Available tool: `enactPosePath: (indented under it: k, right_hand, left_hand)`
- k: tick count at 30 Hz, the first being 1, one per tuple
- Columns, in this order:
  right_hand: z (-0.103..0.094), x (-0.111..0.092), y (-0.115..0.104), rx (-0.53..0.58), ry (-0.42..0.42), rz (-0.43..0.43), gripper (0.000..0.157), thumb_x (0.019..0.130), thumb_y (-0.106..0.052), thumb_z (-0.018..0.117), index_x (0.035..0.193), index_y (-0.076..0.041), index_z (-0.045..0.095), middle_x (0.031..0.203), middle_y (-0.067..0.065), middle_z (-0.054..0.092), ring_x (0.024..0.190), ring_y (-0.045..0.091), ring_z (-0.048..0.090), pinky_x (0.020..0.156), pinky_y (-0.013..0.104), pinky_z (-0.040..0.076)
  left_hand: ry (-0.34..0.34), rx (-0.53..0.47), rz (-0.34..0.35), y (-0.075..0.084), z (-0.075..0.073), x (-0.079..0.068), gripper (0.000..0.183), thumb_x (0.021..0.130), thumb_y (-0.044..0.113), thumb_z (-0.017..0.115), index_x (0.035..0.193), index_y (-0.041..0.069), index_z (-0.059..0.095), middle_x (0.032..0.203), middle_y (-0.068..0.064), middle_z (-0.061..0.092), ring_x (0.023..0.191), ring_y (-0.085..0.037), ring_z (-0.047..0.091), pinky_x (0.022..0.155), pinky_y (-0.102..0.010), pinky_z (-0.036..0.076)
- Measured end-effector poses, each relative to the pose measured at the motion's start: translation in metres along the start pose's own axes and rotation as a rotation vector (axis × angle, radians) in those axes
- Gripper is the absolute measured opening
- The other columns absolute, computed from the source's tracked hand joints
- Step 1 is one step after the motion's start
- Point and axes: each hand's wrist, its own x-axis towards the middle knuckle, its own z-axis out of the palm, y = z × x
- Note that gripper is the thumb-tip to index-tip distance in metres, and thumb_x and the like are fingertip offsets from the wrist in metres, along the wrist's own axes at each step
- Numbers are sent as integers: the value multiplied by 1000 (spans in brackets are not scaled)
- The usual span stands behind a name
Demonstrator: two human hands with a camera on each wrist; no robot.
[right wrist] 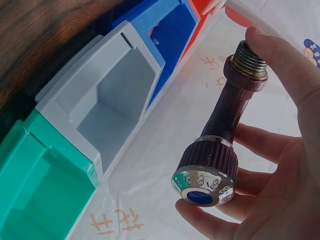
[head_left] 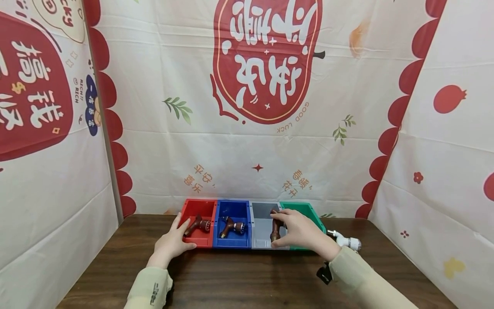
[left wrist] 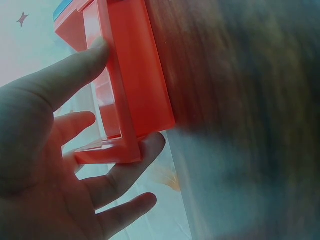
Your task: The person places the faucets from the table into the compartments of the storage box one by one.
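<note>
Over the grey bin, my right hand holds a dark brown faucet. Its thumb lies at the threaded end, with fingers behind the body and at the ridged knob. My left hand touches the red bin at its left front corner. Those fingers are spread and fairly straight, with the thumb on the front rim. Inside the red bin lies a brown faucet, close to the left fingers. Another brown faucet lies in the blue bin.
The green bin ends the row on the right, partly hidden by my right hand. Right of it, a white faucet lies on the wooden table. Printed cloth hangs behind and along both sides.
</note>
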Motion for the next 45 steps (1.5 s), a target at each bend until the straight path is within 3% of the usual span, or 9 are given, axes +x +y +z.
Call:
enactPosePath:
  k: [26, 31, 45]
  right_hand:
    - [-4, 12, -3, 11, -2, -1, 79, 66, -50, 85, 133, -15, 61, 132, 10, 56, 112, 25, 55, 86, 45, 52]
    - [-7, 15, -4, 7, -2, -12, 81, 66, -48, 85, 135, -15, 59, 131, 8, 57, 103, 19, 55, 81, 39, 50]
    - [-8, 29, 1, 18, 1, -36, 82, 66, -50, 85, 134, -12, 59, 124, 7, 60, 98, 17, 56, 82, 39, 51]
  left_hand:
    - [16, 2, 13, -3, 4, 0, 88, 76, 36, 81, 149, 10, 39, 159, -18, 13, 114, -48, 53, 84, -65, 45]
    - [22, -1, 18, -4, 4, 1, 92, 75, 36, 81, 151, 13, 34, 159, -18, 13, 111, -48, 54, 84, -66, 45]
    - [28, -1, 20, -4, 4, 2, 96, 75, 36, 81, 153, 14, 30, 159, -18, 13, 110, -47, 55, 83, -65, 45]
